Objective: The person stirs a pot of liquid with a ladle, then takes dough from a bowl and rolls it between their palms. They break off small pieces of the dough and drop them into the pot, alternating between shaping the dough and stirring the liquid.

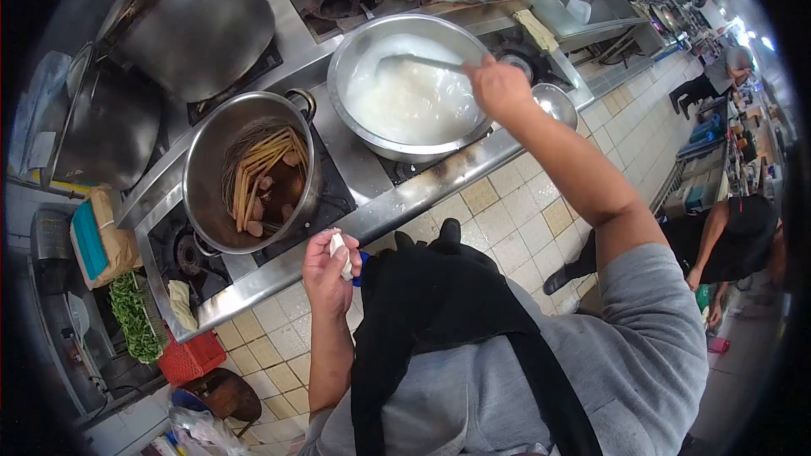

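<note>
My right hand (pixel 500 89) is closed round the handle of a long metal ladle (pixel 435 62). The ladle's head is partly sunk in milky white liquid (pixel 405 105), so its full shape is hidden. A wide metal bowl (pixel 340 105) on the stove holds this liquid. Near the stove's front edge, my left hand (pixel 328 274) grips a small white folded cloth (pixel 340 255). Just beyond that hand stands a deep steel pot (pixel 193 177) with brown liquid, yellowish stalks (pixel 253 165) and several brownish lumps.
Large pots (pixel 198 25) crowd the upper left, and a bare burner (pixel 342 2) lies behind the bowl. Leafy greens (pixel 131 317) and a red crate (pixel 190 359) are at lower left. Two other people are on the right, one bending (pixel 718 236) close by.
</note>
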A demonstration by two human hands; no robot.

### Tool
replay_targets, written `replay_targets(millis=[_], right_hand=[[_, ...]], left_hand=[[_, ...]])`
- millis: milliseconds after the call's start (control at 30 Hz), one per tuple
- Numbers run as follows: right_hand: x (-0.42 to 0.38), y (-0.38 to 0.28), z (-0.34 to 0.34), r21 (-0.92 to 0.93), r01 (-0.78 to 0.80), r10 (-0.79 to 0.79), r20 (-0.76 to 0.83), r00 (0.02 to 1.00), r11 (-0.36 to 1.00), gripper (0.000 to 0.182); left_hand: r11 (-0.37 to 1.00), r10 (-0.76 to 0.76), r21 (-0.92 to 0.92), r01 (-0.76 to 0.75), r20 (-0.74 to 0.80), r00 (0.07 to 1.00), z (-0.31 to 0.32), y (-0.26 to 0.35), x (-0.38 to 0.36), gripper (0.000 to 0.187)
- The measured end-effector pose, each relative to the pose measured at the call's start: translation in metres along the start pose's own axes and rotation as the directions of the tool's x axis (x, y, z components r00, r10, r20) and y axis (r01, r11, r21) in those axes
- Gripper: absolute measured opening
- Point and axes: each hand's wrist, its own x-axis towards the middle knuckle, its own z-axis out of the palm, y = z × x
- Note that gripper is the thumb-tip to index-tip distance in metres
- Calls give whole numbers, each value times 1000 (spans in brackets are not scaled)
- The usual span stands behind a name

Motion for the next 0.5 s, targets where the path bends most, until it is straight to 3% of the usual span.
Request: replay_targets(millis=[233, 300, 367, 500], right_hand=[[-13, 65, -38, 38, -78, 67, 232, 970, 996, 18], [-25, 78, -50, 30, -7, -4, 346, 938, 1000, 17], [-38, 76, -70, 8, -36, 31, 382, 924, 999, 14], [-59, 72, -82, 167, 26, -99, 448, 889, 986, 16]], left_hand=[[999, -12, -37, 12, 19, 1000, 2, -2, -1, 25], [999, -30, -20, 30, 24, 999, 3, -3, 1, 24], [999, -33, -22, 34, 40, 999, 4, -5, 4, 24], [999, -34, -18, 35, 90, 995, 6, -7, 10, 24]])
